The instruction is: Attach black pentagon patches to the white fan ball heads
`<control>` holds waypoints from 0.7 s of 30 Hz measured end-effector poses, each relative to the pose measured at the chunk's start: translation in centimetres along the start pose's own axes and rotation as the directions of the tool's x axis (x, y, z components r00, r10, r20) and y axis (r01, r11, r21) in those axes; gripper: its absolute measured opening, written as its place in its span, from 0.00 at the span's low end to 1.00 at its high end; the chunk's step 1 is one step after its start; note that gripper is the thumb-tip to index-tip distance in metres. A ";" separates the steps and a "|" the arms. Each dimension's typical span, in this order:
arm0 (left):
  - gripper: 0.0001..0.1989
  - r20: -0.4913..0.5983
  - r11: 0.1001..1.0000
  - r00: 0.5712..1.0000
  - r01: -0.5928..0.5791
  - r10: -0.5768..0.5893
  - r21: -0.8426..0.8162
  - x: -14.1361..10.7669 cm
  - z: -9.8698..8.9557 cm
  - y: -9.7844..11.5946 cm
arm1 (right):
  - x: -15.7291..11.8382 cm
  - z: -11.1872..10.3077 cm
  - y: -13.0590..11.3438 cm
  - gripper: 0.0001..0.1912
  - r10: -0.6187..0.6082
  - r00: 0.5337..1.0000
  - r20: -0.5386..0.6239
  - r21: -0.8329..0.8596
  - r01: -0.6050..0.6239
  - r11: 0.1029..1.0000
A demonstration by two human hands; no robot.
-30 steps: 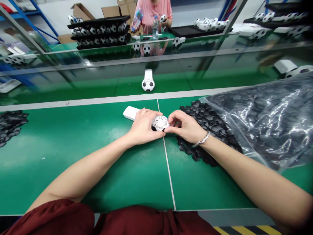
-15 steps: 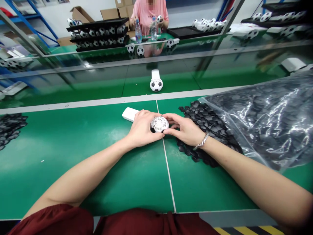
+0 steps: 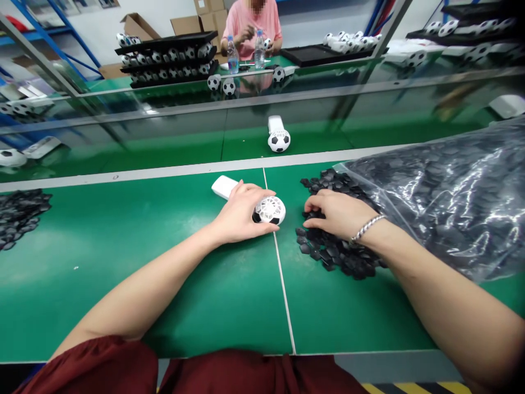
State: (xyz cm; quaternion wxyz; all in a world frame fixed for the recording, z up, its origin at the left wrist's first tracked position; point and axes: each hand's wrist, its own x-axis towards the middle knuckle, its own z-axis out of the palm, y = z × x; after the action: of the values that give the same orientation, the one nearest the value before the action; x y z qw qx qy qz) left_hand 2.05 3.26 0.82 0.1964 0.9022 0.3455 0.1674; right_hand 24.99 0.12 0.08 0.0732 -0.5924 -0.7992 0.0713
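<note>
My left hand [image 3: 241, 214] is closed around a white soccer-ball handheld fan [image 3: 271, 210], its open grille facing up and a few black patches on its side. The fan's white handle [image 3: 225, 187] sticks out beyond my fingers to the upper left. My right hand [image 3: 334, 212] is over a loose pile of small black plastic patches [image 3: 324, 249], its thumb and curled fingers apart at the pile's left side. No patch shows clearly between those fingertips.
A clear plastic bag [image 3: 459, 202] full of black patches lies at right. More patches [image 3: 24, 213] lie far left. Another soccer-ball fan [image 3: 279, 139] rests on the green belt ahead. Across it, a person in pink [image 3: 252, 27] works beside stacked black trays [image 3: 168, 57].
My right hand has left the fan and moved right to the patch pile. The fan on the belt has shifted right. Across the belt, the person's hand has risen.
</note>
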 end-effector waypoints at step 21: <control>0.27 0.134 0.996 0.991 -0.015 0.027 -0.084 -0.3 0.3 0.6 | 0.2 0.5 -1.5 0.05 -0.083 0.996 -0.038 0.108 0.087 0.990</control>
State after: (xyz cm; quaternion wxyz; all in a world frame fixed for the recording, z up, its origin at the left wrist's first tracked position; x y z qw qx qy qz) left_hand 2.29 2.61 0.83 0.2548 0.9062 0.3147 0.1221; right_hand 23.46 -0.09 -0.14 0.1220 -0.5541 -0.8171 0.1019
